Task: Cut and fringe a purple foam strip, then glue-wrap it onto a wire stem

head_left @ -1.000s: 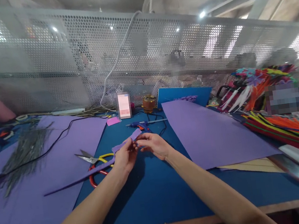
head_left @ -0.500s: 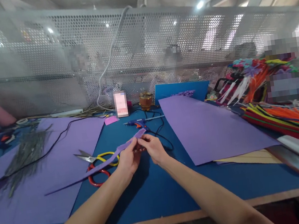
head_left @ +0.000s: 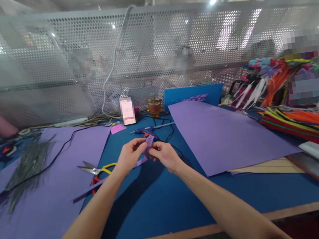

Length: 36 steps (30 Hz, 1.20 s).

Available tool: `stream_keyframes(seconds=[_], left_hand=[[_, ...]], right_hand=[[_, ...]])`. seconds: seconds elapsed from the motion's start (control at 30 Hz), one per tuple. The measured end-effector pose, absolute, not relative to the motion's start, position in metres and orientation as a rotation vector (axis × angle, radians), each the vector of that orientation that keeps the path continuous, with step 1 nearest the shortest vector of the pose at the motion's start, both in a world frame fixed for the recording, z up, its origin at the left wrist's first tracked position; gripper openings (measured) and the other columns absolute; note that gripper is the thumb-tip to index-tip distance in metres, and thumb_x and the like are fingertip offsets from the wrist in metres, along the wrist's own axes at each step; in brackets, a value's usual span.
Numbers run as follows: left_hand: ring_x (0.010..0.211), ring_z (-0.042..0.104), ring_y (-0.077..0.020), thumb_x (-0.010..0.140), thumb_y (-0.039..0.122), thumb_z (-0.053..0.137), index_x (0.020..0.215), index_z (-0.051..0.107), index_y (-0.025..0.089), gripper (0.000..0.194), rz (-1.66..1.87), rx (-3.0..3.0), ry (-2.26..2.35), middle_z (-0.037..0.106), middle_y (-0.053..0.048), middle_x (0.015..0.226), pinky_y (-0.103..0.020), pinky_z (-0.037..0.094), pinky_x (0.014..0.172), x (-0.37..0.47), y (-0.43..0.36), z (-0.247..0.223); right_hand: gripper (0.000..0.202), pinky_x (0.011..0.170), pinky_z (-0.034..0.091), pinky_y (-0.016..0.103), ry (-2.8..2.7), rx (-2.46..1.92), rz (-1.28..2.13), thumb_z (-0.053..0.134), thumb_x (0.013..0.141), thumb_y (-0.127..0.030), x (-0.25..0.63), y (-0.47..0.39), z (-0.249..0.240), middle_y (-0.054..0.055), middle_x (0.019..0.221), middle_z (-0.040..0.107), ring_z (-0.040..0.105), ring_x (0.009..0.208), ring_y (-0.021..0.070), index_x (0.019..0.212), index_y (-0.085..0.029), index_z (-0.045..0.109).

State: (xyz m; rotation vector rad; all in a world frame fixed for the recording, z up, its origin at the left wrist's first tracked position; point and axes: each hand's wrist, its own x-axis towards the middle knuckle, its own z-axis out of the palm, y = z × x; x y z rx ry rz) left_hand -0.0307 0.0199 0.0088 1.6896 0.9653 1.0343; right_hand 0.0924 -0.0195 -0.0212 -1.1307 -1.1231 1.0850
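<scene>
Between my two hands is a narrow purple paper strip (head_left: 149, 140), its upper end sticking up from the fingers. My left hand (head_left: 129, 155) pinches it from the left, and my right hand (head_left: 164, 155) grips its lower part. The strip's long tail runs under my left wrist toward the lower left. Beneath that wrist lie scissors (head_left: 91, 169) with yellow and red handles, partly covered by my arm and the strip. Just beyond my fingers a blue hot glue gun (head_left: 145, 130) rests on the table.
Large purple sheets lie left (head_left: 55, 203) and right (head_left: 223, 138). Dark thin stems (head_left: 30, 167) and a black cable cross the left sheet. Behind stand a phone (head_left: 127, 111) and a small wooden barrel (head_left: 154, 107). Colourful pipe cleaners (head_left: 309, 123) fill the right side.
My left hand has shifted slightly left and up, turning over the strip. The strip's top end now stands more upright, and its tail has been drawn in toward the right.
</scene>
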Motion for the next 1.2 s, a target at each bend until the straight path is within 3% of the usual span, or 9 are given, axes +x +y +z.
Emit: stream_keyframes(seconds=[0.2,0.47,0.7,0.83,0.97,1.07,1.2], left_hand=[[0.052,0.047,-0.0088,0.058,0.033,0.068,0.062,0.063,0.015,0.019,1.195,1.449,0.984,0.057,0.002,0.055,-0.022,0.038,0.052,-0.024,0.022,0.000],[0.046,0.047,-0.0054,0.039,0.032,0.079,0.060,0.062,0.013,0.033,1.356,0.883,0.827,0.055,0.004,0.051,-0.018,0.038,0.046,-0.041,0.034,-0.008],[0.044,0.047,-0.0048,0.041,0.027,0.079,0.059,0.062,0.013,0.029,1.429,0.845,0.774,0.054,0.003,0.049,-0.016,0.036,0.041,-0.053,0.039,-0.009],[0.045,0.048,-0.0049,0.040,0.030,0.080,0.061,0.063,0.013,0.032,1.422,0.849,0.769,0.055,0.004,0.050,-0.016,0.038,0.043,-0.053,0.039,-0.011],[0.046,0.048,-0.0049,0.039,0.031,0.080,0.062,0.062,0.013,0.034,1.407,0.834,0.791,0.056,0.004,0.051,-0.017,0.039,0.044,-0.052,0.036,-0.011],[0.047,0.049,-0.0050,0.041,0.031,0.079,0.061,0.061,0.013,0.033,1.379,0.845,0.803,0.056,0.004,0.051,-0.017,0.040,0.046,-0.049,0.032,-0.008],[0.044,0.046,-0.0043,0.046,0.031,0.077,0.063,0.061,0.014,0.029,1.309,0.897,0.811,0.055,0.005,0.051,-0.016,0.036,0.042,-0.039,0.023,-0.002]], right_hand=[[0.014,0.051,0.043,0.023,-1.337,-1.185,0.982,0.056,0.069,-0.028,0.109,-0.017,-0.020,0.000,0.063,0.060,0.055,0.055,0.0119,0.074,-0.015,0.061],[0.013,0.072,0.040,0.029,-2.021,-1.964,0.179,0.059,0.076,-0.025,0.112,-0.015,-0.032,0.010,0.087,0.063,0.055,0.089,0.0226,0.080,-0.016,0.066],[0.018,0.072,0.040,0.031,-2.118,-2.021,0.183,0.048,0.081,-0.013,0.100,-0.015,-0.031,0.016,0.096,0.058,0.052,0.095,0.0249,0.086,-0.009,0.064],[0.010,0.068,0.040,0.030,-2.100,-2.017,0.269,0.053,0.077,-0.012,0.102,-0.011,-0.026,0.017,0.095,0.058,0.054,0.091,0.0247,0.079,-0.009,0.063],[0.009,0.061,0.040,0.025,-2.029,-1.927,0.347,0.050,0.077,-0.009,0.110,-0.008,-0.021,0.012,0.085,0.060,0.057,0.075,0.0170,0.074,-0.012,0.058],[0.018,0.049,0.038,0.022,-1.860,-1.770,0.476,0.034,0.087,-0.018,0.121,-0.012,-0.014,0.003,0.071,0.059,0.051,0.052,0.0098,0.082,-0.015,0.051],[0.020,0.039,0.030,0.019,-1.428,-1.196,0.834,0.046,0.080,-0.037,0.127,-0.025,-0.005,-0.004,0.054,0.049,0.037,0.039,0.0067,0.078,-0.018,0.049]])
